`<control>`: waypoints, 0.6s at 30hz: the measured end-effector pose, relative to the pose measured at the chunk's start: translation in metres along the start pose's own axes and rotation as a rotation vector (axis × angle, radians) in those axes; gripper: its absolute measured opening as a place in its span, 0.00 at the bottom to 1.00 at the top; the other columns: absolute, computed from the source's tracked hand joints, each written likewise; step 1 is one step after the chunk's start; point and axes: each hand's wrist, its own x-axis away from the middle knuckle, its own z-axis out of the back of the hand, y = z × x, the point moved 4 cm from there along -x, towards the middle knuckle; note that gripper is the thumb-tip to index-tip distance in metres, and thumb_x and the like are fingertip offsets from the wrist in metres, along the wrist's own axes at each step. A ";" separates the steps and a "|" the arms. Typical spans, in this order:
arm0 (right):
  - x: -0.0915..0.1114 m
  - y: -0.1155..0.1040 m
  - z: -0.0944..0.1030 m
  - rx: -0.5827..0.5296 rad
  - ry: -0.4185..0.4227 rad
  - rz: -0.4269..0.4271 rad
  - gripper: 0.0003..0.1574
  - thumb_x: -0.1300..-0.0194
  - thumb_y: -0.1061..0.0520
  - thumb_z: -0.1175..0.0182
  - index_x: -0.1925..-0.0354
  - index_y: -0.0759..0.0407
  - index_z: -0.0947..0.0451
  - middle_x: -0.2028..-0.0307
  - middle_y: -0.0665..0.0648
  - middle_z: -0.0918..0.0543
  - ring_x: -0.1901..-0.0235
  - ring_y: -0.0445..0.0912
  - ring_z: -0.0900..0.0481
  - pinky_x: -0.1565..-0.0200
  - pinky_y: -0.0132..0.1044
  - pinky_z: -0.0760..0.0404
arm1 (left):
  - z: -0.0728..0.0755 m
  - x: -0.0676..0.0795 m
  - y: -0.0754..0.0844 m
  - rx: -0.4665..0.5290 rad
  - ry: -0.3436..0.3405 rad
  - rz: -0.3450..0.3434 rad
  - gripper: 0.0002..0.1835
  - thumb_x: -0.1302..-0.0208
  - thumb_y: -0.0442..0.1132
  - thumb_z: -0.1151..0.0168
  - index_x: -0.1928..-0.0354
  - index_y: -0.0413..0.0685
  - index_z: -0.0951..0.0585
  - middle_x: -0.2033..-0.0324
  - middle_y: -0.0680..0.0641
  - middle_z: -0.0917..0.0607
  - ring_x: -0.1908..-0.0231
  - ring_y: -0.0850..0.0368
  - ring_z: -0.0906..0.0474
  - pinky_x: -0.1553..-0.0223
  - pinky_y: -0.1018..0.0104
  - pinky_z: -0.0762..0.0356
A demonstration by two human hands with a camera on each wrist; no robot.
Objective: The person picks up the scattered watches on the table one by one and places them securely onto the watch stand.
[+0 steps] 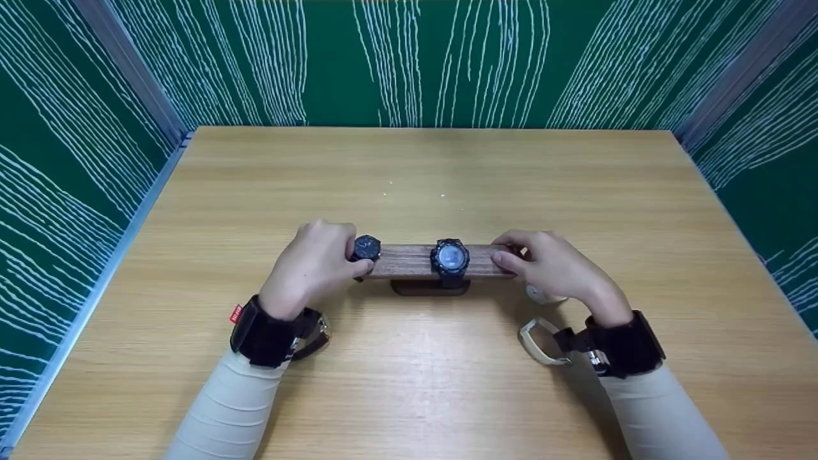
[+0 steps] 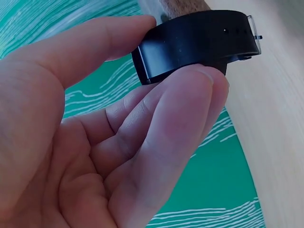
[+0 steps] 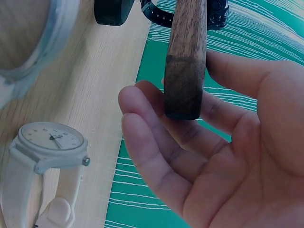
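Note:
A wooden watch stand (image 1: 409, 260) has a dark horizontal bar above a small base (image 1: 429, 287). My left hand (image 1: 313, 262) pinches a black watch (image 1: 367, 248) looped at the bar's left end. Thumb and fingers lie against its black strap (image 2: 190, 42) in the left wrist view, the buckle free on the far side. Around the bar right of its middle sits a second, chunky black digital watch (image 1: 450, 257). My right hand (image 1: 549, 265) grips the bar's right end (image 3: 184, 85), thumb on one side and fingers on the other.
A white watch (image 3: 52, 137) stands on the table (image 1: 415, 383) below my right hand, partly hidden in the head view. A pale loop (image 1: 540, 345) lies beside the right wrist. Tiny white specks dot the table beyond the stand. Green patterned walls (image 1: 332, 64) border the table.

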 end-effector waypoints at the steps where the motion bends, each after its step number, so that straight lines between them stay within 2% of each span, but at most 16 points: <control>1: 0.000 0.000 0.000 0.000 0.000 -0.001 0.19 0.20 0.50 0.39 0.40 0.58 0.16 0.55 0.58 0.12 0.58 0.51 0.17 0.48 0.52 0.22 | 0.000 0.000 0.000 -0.001 -0.003 0.002 0.19 0.36 0.47 0.24 0.75 0.48 0.25 0.76 0.51 0.23 0.70 0.53 0.26 0.70 0.62 0.31; 11: 0.000 -0.001 0.001 -0.009 -0.003 -0.007 0.20 0.20 0.48 0.39 0.39 0.57 0.16 0.53 0.58 0.12 0.58 0.51 0.17 0.48 0.53 0.22 | -0.004 0.001 0.005 0.010 0.003 0.000 0.21 0.40 0.49 0.20 0.76 0.48 0.23 0.78 0.53 0.23 0.72 0.55 0.28 0.69 0.62 0.29; 15: 0.000 -0.001 0.000 -0.008 -0.004 -0.008 0.20 0.20 0.48 0.39 0.40 0.57 0.16 0.54 0.58 0.12 0.60 0.49 0.17 0.49 0.52 0.21 | -0.007 0.001 0.008 0.011 0.018 0.017 0.22 0.41 0.50 0.18 0.77 0.48 0.23 0.80 0.54 0.26 0.75 0.57 0.31 0.71 0.63 0.32; 18: 0.000 -0.001 0.000 -0.007 -0.005 -0.007 0.20 0.20 0.48 0.39 0.39 0.58 0.16 0.53 0.58 0.12 0.59 0.50 0.16 0.48 0.54 0.21 | -0.009 0.002 0.011 0.000 0.035 0.005 0.24 0.42 0.51 0.18 0.78 0.47 0.23 0.80 0.54 0.28 0.76 0.58 0.33 0.72 0.64 0.33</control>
